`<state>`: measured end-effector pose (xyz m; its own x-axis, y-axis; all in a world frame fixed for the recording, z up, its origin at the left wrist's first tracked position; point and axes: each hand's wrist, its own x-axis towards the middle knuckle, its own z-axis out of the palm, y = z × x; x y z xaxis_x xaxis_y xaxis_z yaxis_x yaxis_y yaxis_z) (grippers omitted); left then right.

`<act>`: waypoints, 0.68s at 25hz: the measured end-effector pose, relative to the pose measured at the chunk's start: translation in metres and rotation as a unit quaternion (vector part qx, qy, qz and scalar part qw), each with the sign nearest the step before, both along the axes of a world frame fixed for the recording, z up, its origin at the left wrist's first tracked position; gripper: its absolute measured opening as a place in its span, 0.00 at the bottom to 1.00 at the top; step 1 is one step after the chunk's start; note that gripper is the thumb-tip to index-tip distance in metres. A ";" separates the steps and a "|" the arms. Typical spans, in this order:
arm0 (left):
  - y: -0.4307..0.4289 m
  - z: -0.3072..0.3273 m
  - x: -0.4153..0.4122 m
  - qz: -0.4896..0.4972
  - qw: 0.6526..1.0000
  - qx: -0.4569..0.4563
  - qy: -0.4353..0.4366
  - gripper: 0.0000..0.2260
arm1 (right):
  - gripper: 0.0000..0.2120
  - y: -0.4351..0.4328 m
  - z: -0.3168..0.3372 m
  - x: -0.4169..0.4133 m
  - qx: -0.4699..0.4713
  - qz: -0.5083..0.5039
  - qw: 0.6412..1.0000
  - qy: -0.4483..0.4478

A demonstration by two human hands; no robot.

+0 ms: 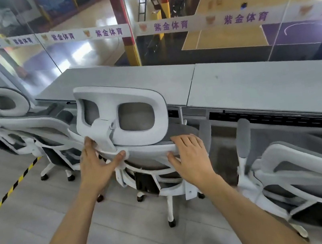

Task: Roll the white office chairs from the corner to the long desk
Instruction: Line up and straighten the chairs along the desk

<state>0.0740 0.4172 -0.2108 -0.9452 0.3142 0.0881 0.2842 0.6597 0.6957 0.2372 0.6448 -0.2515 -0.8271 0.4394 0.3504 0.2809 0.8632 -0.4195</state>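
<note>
Middle chair (140, 156): white frame, grey mesh, back toward the camera, seat facing the worktop (256, 90) and tucked close to its near edge, by the seam between the two worktop panels.

Left hand (97, 163): spread flat on the top rim of the middle chair's backrest, at the foot of the headrest (118, 99) post. Fingers straight on one side of the post, thumb stretched out on the other. Nothing is clamped.

Right hand (190, 155): laid on the same rim, on the other side of the post. Fingers straight over the top edge, thumb against the near face. Not curled around it.

Left chair (29, 123): just beside the middle chair, also at the worktop.

Right chair (302, 165): near the middle chair on the opposite side, backrest reclined toward the camera.

Glass wall (92, 54): beyond the middle chair, directly behind the worktop.

Striped tape (10, 190): yellow and black, on the floor (121, 233), on the left chair's side.
</note>
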 end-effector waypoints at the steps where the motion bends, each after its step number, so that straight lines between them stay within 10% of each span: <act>1: 0.002 -0.001 -0.007 -0.004 1.000 0.009 -0.003 0.60 | 0.21 0.003 -0.002 -0.001 0.007 -0.014 1.000 -0.007; 17: 0.036 -0.018 -0.023 -0.117 0.988 0.065 0.073 0.54 | 0.17 0.037 -0.015 0.036 -0.074 -0.194 0.976 0.062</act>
